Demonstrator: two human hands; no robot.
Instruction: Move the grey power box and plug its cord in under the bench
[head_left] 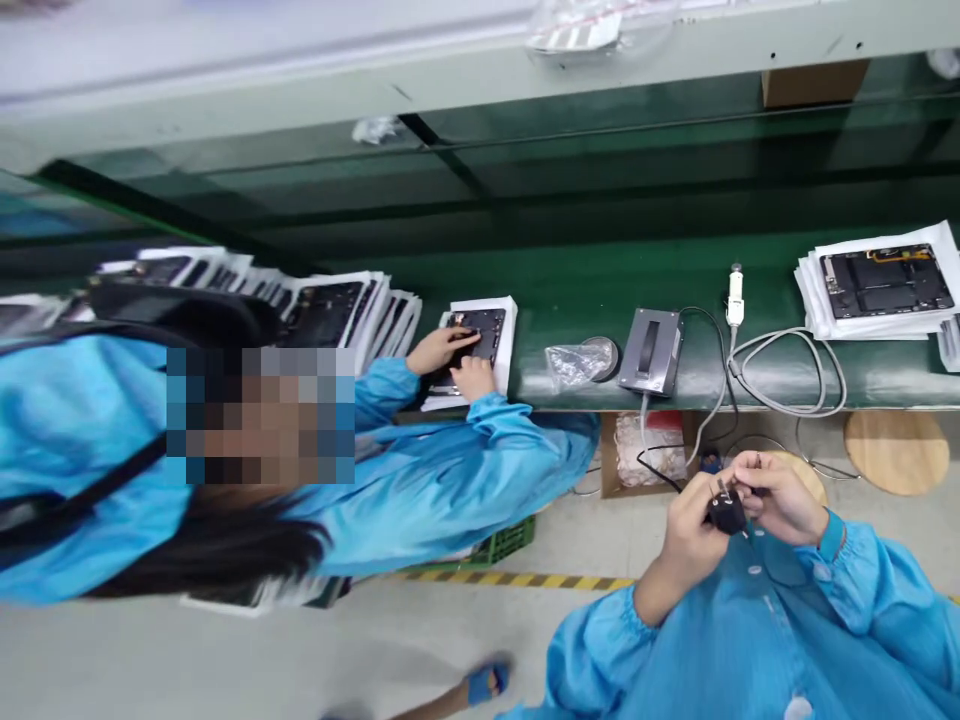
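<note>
Fingers of both hands are closed around a small black plug, which is held between them in front of the blue coat, below the edge of the green bench. The left hand is wrapped under and behind the plug; the right hand is pinched on its upper side, a thin metal prong being visible at the fingertips. A black cord is seen running from the plug up toward the bench edge.

On the bench, a grey box is placed just beside a clear plastic bag, with a looped grey cable lying to the right of the box. A stack of white trays carrying a dark board is set at the far right.

At the left, a co-worker in a blue coat is noted, both hands resting on a dark board on a white tray. Further trays are fanned out beyond. A round wooden stool is seen under the bench.
</note>
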